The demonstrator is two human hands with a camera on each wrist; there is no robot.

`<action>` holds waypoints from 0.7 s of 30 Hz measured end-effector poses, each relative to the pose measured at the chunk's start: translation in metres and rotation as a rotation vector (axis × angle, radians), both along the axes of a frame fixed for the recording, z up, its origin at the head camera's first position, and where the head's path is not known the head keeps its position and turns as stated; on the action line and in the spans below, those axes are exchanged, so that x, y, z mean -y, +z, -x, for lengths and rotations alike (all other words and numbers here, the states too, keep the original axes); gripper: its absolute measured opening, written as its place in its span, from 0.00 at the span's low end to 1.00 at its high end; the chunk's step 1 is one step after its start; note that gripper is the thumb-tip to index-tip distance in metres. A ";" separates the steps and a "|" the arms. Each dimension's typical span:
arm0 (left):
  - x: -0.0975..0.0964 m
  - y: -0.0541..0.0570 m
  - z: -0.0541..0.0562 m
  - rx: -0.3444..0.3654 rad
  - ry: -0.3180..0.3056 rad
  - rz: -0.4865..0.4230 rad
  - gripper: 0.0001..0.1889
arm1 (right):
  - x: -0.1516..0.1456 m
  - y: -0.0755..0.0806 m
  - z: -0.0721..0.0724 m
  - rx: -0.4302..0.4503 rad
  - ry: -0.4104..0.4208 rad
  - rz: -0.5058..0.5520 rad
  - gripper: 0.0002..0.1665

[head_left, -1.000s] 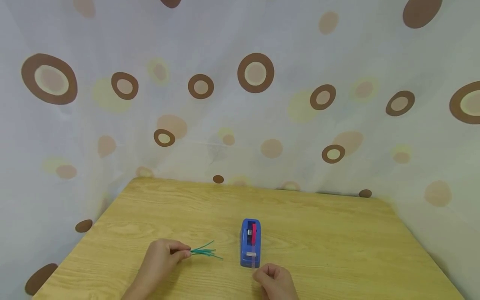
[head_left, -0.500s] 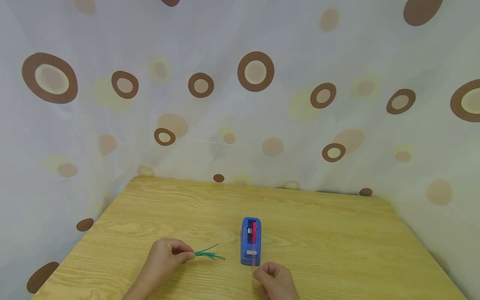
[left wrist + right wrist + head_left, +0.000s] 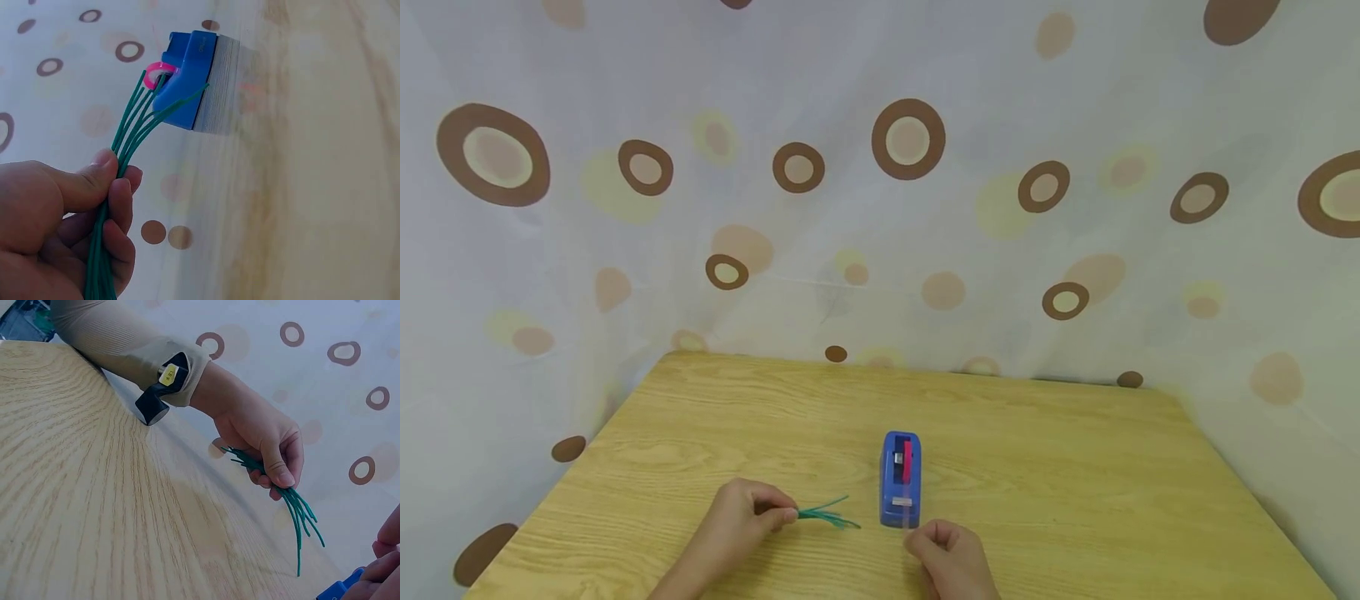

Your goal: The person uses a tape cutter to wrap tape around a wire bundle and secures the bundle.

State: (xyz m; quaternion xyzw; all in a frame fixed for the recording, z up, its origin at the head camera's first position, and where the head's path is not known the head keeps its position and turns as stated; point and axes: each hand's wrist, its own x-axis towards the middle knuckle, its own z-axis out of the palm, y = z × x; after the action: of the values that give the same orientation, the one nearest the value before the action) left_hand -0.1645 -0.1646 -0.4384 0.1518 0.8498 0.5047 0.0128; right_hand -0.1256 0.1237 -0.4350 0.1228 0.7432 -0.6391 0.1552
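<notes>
A bundle of thin green wires (image 3: 827, 516) is pinched between thumb and fingers of my left hand (image 3: 737, 517). In the left wrist view the wires (image 3: 128, 134) fan out above the thumb, and their lower part runs down past the curled fingers. Right of the bundle, a blue tape dispenser (image 3: 890, 492) with a pink tape roll (image 3: 907, 461) stands on the table. A strip of clear tape (image 3: 906, 515) reaches over its cutter toward me. My right hand (image 3: 953, 558) pinches the strip's loose end. Only part of that hand (image 3: 386, 575) shows in the right wrist view.
The wood-grain table (image 3: 1075, 492) extends to both sides of the dispenser. Behind it hangs a pale curtain (image 3: 850, 217) with brown circles. A small dark wrist camera (image 3: 164, 394) is strapped over the left sleeve.
My left hand has moved a little to the right with the green wires, bringing their tips closer to the dispenser. The right hand stays at the tape's end.
</notes>
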 end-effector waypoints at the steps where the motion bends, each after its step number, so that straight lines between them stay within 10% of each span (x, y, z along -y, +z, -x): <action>1: 0.000 0.001 0.000 0.000 -0.004 0.003 0.02 | 0.000 0.000 0.000 0.003 0.002 0.000 0.10; 21: -0.011 0.000 0.000 0.024 -0.035 0.000 0.04 | 0.002 0.003 0.000 -0.036 0.006 0.025 0.10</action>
State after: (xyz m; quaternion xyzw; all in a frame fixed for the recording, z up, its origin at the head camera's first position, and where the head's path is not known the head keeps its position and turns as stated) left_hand -0.1649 -0.1534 -0.4384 0.1607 0.8468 0.5061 0.0317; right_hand -0.1252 0.1212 -0.4322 0.1072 0.7381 -0.6501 0.1452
